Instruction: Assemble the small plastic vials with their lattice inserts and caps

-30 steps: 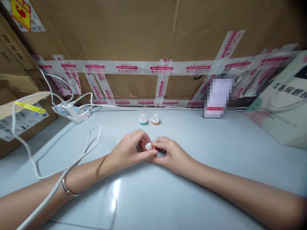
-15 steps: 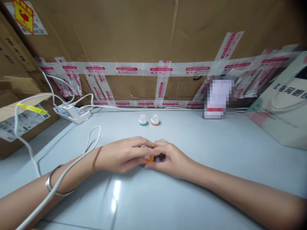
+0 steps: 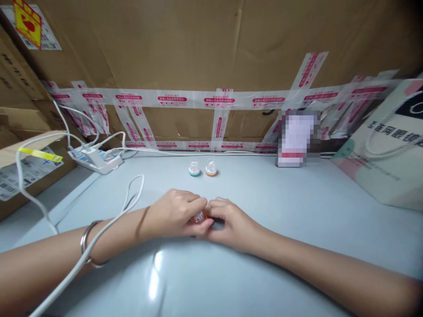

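Just above the table, my left hand (image 3: 180, 213) is closed around a small clear-domed piece with an orange rim (image 3: 198, 216). My right hand (image 3: 229, 222) is also closed on it from the other side, fingertips meeting those of the left. Fingers cover much of the piece, so its lower part is hidden. Beyond the hands, two similar small pieces stand upright on the table: a clear dome with a teal base (image 3: 194, 169) and a clear dome with an orange base (image 3: 211, 168).
A white cable (image 3: 62, 288) crosses over my left forearm. At the back left is a power strip (image 3: 95, 160) beside an opened carton (image 3: 36, 171). A large taped box (image 3: 185, 53) stands behind, a blurred phone (image 3: 294, 141) leaning by it. A paper bag (image 3: 380, 163) is at the right.
My left fingers have curled in, no longer stretched across the orange-rimmed piece, which has turned so its clear dome shows more. Both hands stay together. The view has shifted slightly.
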Motion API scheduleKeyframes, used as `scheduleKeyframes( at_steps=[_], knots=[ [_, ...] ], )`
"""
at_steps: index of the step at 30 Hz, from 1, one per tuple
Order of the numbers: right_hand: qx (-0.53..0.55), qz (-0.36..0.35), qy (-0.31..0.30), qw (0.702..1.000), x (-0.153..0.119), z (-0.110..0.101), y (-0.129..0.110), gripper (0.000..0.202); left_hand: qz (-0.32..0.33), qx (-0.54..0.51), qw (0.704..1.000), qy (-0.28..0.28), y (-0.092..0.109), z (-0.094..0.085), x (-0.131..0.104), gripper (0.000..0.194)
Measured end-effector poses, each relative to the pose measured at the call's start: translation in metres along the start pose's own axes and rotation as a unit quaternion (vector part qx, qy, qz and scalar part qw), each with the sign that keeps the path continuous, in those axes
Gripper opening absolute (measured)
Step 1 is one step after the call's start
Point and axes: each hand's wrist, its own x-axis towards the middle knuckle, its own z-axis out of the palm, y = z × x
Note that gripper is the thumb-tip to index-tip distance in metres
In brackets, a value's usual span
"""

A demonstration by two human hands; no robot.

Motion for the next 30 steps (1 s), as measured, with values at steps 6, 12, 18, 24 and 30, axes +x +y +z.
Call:
scheduleKeyframes(
  at_steps=[6, 12, 18, 24, 30],
  knots=[
    [0.022, 0.006, 0.005, 1.000, 0.000, -0.001, 0.000, 0.012, -0.184, -0.012, 0.982, 0.032, 0.018, 0.008, 0.001, 0.028],
    [0.040, 0.012, 0.000, 0.999, 0.001, -0.003, -0.002, 0.015, -0.174, 0.007, 0.984, -0.048, 0.010, -0.006, 0.003, 0.034],
    [0.034, 0.015, -0.008, 0.999, 0.000, -0.004, -0.003, 0.016, -0.049, -0.195, 0.974, -0.102, -0.002, -0.027, -0.011, 0.034],
    [0.034, 0.007, -0.008, 0.999, 0.000, -0.003, -0.003, 0.020, -0.156, -0.203, 0.963, -0.084, 0.011, -0.021, -0.014, 0.018],
    [0.044, 0.017, -0.018, 0.999, 0.000, -0.003, -0.002, 0.016, -0.078, -0.229, 0.965, -0.100, 0.011, -0.023, -0.011, 0.026]
  ],
)
